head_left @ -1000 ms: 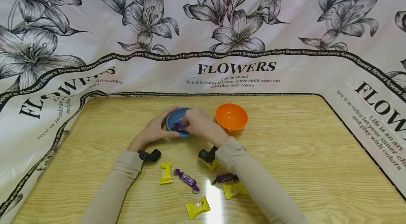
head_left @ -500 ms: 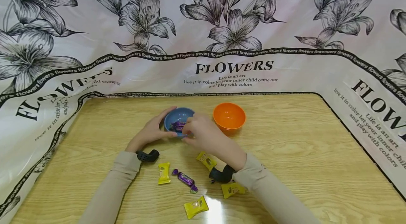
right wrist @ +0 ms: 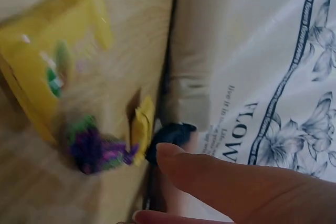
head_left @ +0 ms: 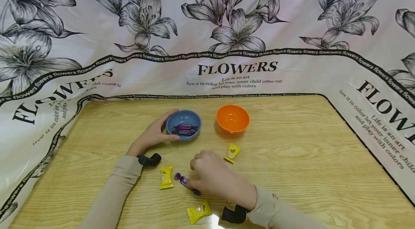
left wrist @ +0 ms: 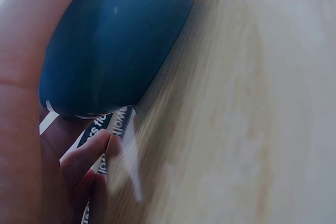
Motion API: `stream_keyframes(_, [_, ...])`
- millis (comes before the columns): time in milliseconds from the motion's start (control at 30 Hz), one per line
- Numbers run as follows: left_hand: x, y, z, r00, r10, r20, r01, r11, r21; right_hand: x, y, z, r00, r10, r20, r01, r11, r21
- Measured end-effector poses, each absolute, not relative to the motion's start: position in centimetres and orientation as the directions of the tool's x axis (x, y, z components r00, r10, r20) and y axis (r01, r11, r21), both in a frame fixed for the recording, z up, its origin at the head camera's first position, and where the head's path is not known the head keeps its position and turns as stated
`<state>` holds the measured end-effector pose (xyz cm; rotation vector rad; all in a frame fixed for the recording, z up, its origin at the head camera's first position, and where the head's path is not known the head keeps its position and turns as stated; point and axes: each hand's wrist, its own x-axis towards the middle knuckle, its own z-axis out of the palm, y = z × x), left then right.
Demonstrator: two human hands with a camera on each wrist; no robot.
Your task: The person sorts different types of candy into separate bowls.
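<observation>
My left hand (head_left: pixel 155 133) grips the blue bowl (head_left: pixel 194 113), thumb on its near side and fingers round its far left. Inside lie purple-wrapped candies (head_left: pixel 185 127), side by side. The left wrist view shows the bowl's outer wall (left wrist: pixel 121 40) close to the thumb. Over the table, my right hand (head_left: pixel 214 175) hovers above a purple candy (head_left: pixel 184 180), its thumb hiding part of the wrapper. In the right wrist view, the thumb (right wrist: pixel 210 174) stands apart from that blurred purple candy (right wrist: pixel 92 148), and no held thing shows.
Yellow-wrapped candies lie about: one left (head_left: pixel 166 177), one near the front (head_left: pixel 199 212), one right of my right hand (head_left: pixel 232 153). An orange bowl (head_left: pixel 232 119) stands right of the blue one. A flower-print cloth (head_left: pixel 240 74) borders the wooden table.
My right hand has left the blue bowl and come back towards the near purple candy. The purple candies in the bowl are now uncovered. My left hand keeps its hold on the bowl.
</observation>
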<state>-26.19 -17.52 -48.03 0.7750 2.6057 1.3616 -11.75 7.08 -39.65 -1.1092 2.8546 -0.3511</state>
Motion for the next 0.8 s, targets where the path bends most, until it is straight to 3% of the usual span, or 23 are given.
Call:
stream_keyframes(267, [-26.1,-17.6,-47.9,-0.867,0.478,0.14,0.395,0.489,0.778,-10.9,6.5,-41.0,-0.739,-0.668,-0.081,-0.646,0.738,-0.194])
stream_keyframes(800, [-26.2,-17.6,-47.8,-0.857,0.493,0.151,0.411,0.476,0.778,-11.4,6.6,-42.0,-0.735,-0.678,-0.005,-0.656,0.714,-0.247])
